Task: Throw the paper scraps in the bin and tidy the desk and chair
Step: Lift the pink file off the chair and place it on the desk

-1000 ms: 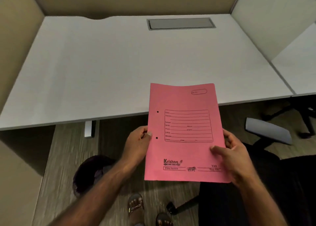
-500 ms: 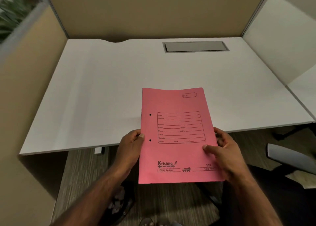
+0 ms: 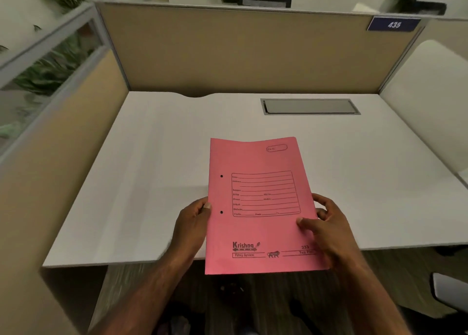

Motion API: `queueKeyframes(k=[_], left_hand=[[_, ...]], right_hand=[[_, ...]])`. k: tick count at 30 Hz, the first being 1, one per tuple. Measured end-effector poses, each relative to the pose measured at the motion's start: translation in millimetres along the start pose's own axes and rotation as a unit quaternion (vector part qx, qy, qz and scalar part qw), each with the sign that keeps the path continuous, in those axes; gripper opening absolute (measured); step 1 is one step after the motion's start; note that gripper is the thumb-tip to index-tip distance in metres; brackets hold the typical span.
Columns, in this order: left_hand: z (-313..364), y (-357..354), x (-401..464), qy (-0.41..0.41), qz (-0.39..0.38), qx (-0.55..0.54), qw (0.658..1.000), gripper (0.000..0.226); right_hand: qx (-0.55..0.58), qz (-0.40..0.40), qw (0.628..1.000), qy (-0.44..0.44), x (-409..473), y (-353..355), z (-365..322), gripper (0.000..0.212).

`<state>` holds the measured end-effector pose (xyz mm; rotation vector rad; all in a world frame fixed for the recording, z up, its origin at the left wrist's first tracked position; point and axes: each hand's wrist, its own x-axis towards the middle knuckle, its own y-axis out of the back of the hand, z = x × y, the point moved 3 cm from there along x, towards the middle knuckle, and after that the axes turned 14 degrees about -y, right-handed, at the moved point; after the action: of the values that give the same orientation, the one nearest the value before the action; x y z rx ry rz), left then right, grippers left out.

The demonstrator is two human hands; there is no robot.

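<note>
Above the white surface [image 3: 157, 172], I hold the pink folder [image 3: 255, 203] in both hands.
Left hand [image 3: 192, 223] and right hand [image 3: 326, 230] fingers pinch its edges; tidying step, probably lay it flat next.

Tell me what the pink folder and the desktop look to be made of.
Folder: thin matte card or heavy paper, judging by its bowed top edge, punched holes and printed form. Desktop: smooth white laminate, probably over board; even, low sheen.
</note>
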<state>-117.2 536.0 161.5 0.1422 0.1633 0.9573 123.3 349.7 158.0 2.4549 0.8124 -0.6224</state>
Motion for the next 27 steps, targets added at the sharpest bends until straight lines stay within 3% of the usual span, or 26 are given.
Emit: queueKeyframes(k=[10, 27], left_hand=[[5.6, 6.0, 95.9, -0.016, 0.019, -0.001, 1.000, 0.034], [7.7, 13.8, 330.1, -0.019, 0.061, 0.042, 0.997, 0.072]], right_hand=[[0.001, 0.009, 1.000, 0.027, 83.3, -31.6, -67.1, 0.061], [-0.040, 0.015, 0.998, 0.035, 291.1, -113.5, -195.8, 0.059]])
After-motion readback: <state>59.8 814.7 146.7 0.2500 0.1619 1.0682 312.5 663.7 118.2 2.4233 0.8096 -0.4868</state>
